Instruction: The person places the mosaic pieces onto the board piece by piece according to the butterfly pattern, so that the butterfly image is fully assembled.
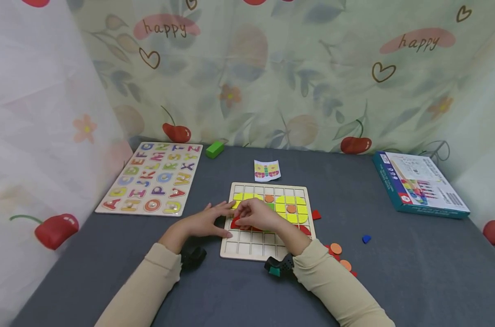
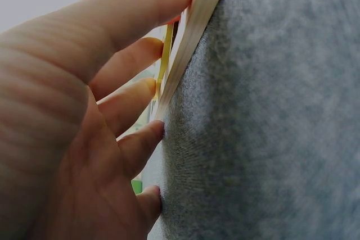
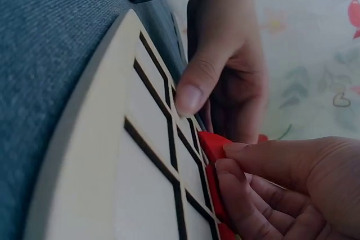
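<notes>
A wooden grid board lies on the table with yellow, orange, green and red flat pieces in its cells. My left hand rests at the board's left edge, fingers spread; in the left wrist view its thumb lies on the edge and two fingertips meet a yellow piece. Over the board, my right hand pinches a red rounded piece between thumb and forefinger, at a left-side cell. More red pieces sit in the cells beside it, partly hidden by the right hand.
Behind the board lies a pattern card. An alphabet board is at left, near a green block. To the right are loose orange discs, a red piece, a blue piece and a box.
</notes>
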Motion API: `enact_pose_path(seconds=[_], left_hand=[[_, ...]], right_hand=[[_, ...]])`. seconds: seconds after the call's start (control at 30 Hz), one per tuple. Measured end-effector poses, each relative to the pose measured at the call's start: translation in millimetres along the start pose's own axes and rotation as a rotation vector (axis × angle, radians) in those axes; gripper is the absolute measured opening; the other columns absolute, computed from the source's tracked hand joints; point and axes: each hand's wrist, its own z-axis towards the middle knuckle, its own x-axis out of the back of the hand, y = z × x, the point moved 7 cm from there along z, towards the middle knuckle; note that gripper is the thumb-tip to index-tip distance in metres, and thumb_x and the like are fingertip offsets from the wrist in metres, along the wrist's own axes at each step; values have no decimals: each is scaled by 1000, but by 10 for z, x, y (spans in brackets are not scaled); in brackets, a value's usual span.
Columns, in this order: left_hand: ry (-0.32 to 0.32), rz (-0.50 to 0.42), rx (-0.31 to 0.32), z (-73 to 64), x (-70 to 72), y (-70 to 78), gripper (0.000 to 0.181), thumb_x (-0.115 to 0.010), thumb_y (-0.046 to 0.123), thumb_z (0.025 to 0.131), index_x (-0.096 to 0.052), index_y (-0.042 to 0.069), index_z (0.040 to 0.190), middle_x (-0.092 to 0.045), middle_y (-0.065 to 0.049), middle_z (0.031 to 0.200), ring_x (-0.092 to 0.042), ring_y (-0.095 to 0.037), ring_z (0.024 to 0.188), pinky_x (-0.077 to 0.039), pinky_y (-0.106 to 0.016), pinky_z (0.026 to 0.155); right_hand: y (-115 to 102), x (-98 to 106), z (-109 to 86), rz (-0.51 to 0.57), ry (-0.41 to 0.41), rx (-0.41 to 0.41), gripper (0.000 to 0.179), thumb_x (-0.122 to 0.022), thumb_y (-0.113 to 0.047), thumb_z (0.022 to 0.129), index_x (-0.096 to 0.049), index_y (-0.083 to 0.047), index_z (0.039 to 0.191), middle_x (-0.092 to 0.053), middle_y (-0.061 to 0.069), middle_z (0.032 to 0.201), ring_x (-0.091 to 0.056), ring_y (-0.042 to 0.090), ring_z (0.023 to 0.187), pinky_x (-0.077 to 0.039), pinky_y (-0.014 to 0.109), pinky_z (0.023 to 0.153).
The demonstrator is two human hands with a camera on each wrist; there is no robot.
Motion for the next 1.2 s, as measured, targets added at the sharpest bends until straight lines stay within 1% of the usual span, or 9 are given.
enact_pose_path(seconds=[0.1, 0.2, 0.4, 0.53, 0.67, 0.77, 0.83, 1.03, 1.2], left_hand=[[5, -3, 0, -2, 10, 0, 68, -72, 33, 81, -45, 15, 140, -18, -4, 157, -5, -29, 146, 6, -58, 113], [6, -4, -1, -5, 16, -1, 68, -72, 33, 80, -45, 16, 140, -19, -4, 157, -5, -29, 146, 6, -58, 113], [3, 0, 2, -8, 16, -15, 68, -72, 34, 81, -44, 16, 140, -18, -4, 157, -4, -29, 146, 7, -58, 113], [4, 4, -1, -7, 18, -21, 68, -71, 34, 81, -44, 18, 141, -18, -3, 157, -4, -29, 146, 7, -58, 113], [6, 13, -5, -2, 13, -18, 68, -71, 35, 81, -43, 20, 141, -18, -3, 157, -3, -29, 146, 6, -58, 113], [3, 21, -3, 0, 1, 0, 68, -70, 36, 82, -42, 19, 142, -19, -5, 157, -4, -29, 146, 5, -60, 113], [6, 20, 14, -2, 1, 9, 67, -69, 36, 82, -42, 18, 142, -20, -4, 156, -4, -29, 146, 5, -59, 113], [52, 25, 59, 0, 21, 63, 58, -65, 34, 87, -47, 14, 138, -25, -6, 155, -11, -29, 145, 1, -59, 114], [99, 57, 44, -5, 38, 128, 50, -64, 28, 88, -53, 10, 133, -31, -8, 152, -19, -29, 143, -5, -60, 113]], right_hand=[[-17, -15, 8, -23, 8, 5, 12, -68, -7, 83, -67, 0, 93, -67, 10, 82, -61, 11, 61, -55, 25, 62], [-35, -12, 2, -77, 20, 15, 10, -69, -9, 83, -69, -3, 91, -68, 8, 80, -58, 11, 60, -51, 22, 59], [-46, -11, 14, -172, 21, 10, 12, -70, -11, 82, -73, -5, 93, -68, 4, 77, -53, 10, 61, -44, 18, 56], [-55, -7, 12, -180, 9, 9, 13, -69, -9, 83, -73, -5, 94, -70, 5, 82, -54, 10, 64, -46, 18, 59], [-32, 55, -63, -163, 17, -3, 16, -68, -12, 84, -73, -6, 98, -71, 5, 92, -58, 10, 75, -50, 20, 68], [23, 153, -174, -160, 29, -15, 19, -68, -15, 85, -72, -6, 101, -71, 5, 96, -61, 10, 80, -51, 22, 71], [70, 240, -267, -163, 39, -24, 20, -68, -16, 85, -72, -6, 102, -71, 5, 96, -61, 10, 81, -52, 24, 71], [258, 583, -580, -147, 105, -84, 22, -67, -17, 86, -71, -5, 103, -71, 6, 97, -63, 13, 80, -53, 26, 72], [465, 914, -826, -147, 188, -150, 25, -66, -16, 86, -70, -1, 106, -69, 11, 102, -59, 15, 79, -51, 26, 69]])
